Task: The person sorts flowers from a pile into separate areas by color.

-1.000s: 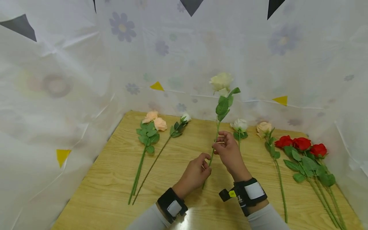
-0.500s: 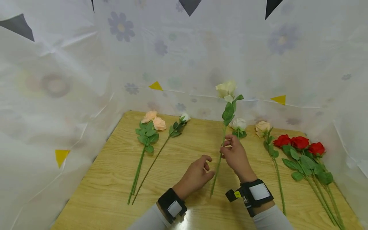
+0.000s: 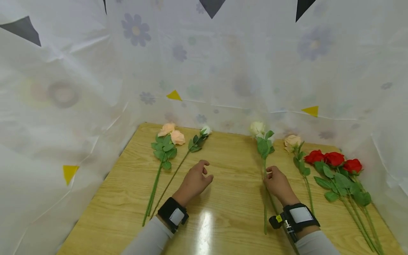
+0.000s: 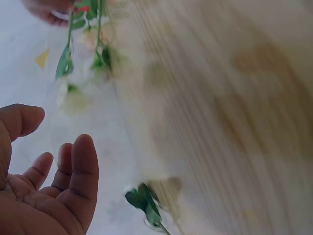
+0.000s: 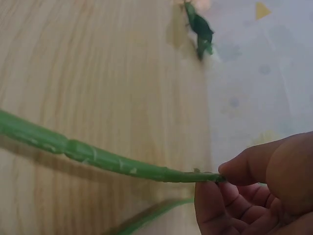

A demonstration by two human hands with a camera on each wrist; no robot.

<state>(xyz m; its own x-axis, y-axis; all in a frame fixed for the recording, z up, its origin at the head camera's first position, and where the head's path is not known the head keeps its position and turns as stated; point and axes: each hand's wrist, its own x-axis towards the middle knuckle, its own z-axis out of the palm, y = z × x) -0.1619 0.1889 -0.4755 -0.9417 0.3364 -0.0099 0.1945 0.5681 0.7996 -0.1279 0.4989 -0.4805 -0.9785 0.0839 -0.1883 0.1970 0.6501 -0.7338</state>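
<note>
My right hand [image 3: 279, 184] pinches the green stem of a white rose [image 3: 257, 128] between thumb and fingers, low over the right middle of the table. The right wrist view shows the pinched stem [image 5: 112, 160] close up. A second white rose lies mostly hidden beneath the first; part of its stem [image 3: 273, 204] shows beside my right hand. My left hand [image 3: 193, 181] holds nothing, its fingers loosely bent, near the stem of a white rosebud [image 3: 205, 130]. Left of that bud lie peach roses [image 3: 177, 137] with their stems together.
To the right lies a single peach rose [image 3: 292, 142], and beyond it several red roses [image 3: 334, 159] with leafy stems. A white flower-printed sheet [image 3: 216, 63] hangs behind and beside the wooden table [image 3: 229, 205], strung with yellow pennants [image 3: 310, 111].
The white rose has come down from upright, over the other white rose, in my right hand. My left hand has let go of its stem and moved left.
</note>
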